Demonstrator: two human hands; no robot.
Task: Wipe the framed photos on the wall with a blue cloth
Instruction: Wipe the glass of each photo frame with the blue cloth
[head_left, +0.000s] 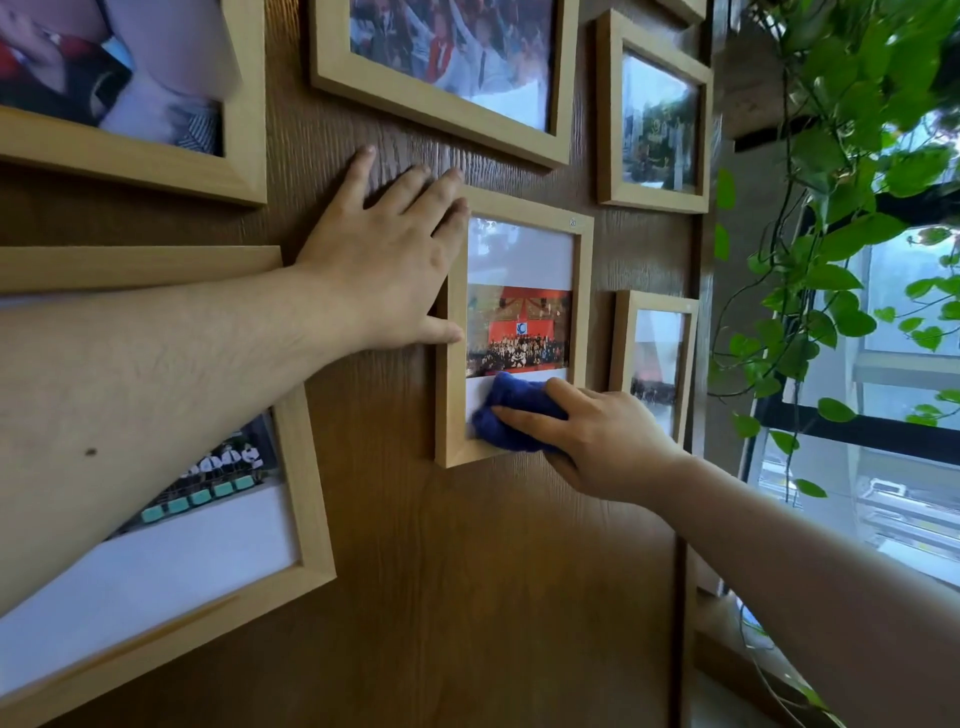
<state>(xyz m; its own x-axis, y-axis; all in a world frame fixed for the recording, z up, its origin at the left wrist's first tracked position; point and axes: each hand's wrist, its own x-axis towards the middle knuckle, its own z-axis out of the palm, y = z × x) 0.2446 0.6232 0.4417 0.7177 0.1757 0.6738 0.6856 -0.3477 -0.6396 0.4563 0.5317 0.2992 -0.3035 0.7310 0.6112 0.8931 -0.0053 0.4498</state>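
A small light-wood framed photo (584, 291) with a red group picture hangs mid-wall. My right hand (597, 441) presses a bunched blue cloth (511, 410) against the lower part of its glass. My left hand (384, 254) lies flat on the wall, fingers spread, thumb and fingertips touching the frame's left edge and top left corner. The frame's bottom right corner is hidden behind my right hand.
Several more wooden frames hang around it: a large one (301, 519) lower left under my left forearm, one upper left (244, 130), one above (441, 114), two narrow ones at right (605, 130) (621, 338). Trailing green plant (841, 260) and a window (909, 457) lie right.
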